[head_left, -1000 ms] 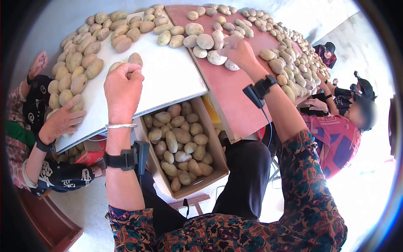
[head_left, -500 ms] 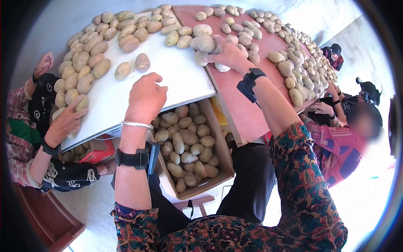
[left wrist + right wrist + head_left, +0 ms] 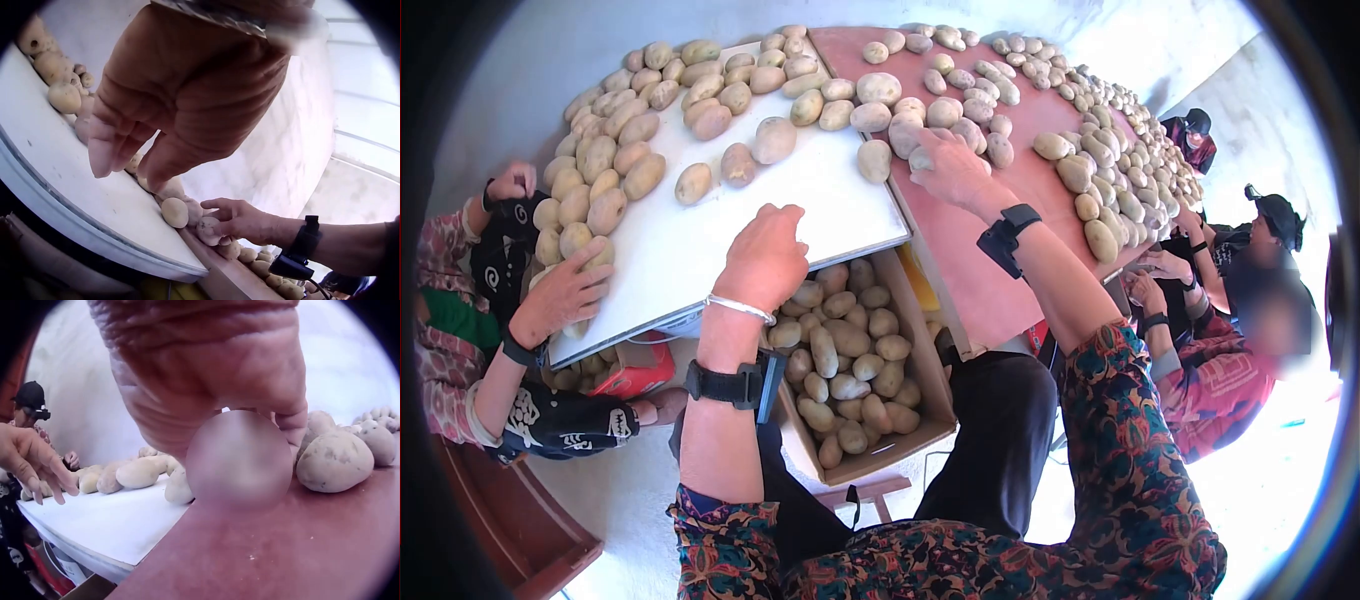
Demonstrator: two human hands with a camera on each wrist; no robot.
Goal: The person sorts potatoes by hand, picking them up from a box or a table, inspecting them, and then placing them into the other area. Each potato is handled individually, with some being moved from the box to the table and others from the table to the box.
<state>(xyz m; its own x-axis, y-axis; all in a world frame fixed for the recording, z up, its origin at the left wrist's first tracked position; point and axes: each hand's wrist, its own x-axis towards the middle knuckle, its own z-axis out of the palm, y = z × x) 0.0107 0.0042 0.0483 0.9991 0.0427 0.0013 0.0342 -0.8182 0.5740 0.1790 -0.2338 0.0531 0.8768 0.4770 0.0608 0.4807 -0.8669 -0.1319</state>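
Observation:
My right hand (image 3: pixel 953 172) grips a potato (image 3: pixel 208 230) over the red board (image 3: pixel 990 290), close to the seam with the white board (image 3: pixel 820 215). In the right wrist view the fingers curl round a blurred round shape. My left hand (image 3: pixel 766 255) hovers over the front of the white board, holding nothing; the left wrist view shows its fingers (image 3: pixel 102 147) pointing loosely down. Beyond it, three potatoes lie in a loose row, one of them a larger potato (image 3: pixel 775 140). Another potato (image 3: pixel 874 160) sits at the white board's right edge.
Heaped potatoes (image 3: pixel 605 150) line the back and left of the white board; smaller ones (image 3: pixel 1115 160) spread across the red board. Below the front edge stands a cardboard box (image 3: pixel 940 425) of potatoes. Another person's hand (image 3: pixel 560 300) rests at the left; several people are at the right.
My left hand has left a potato on the white board and drawn back towards me and right. A larger potato has joined the row there. My right hand has moved slightly right to another potato.

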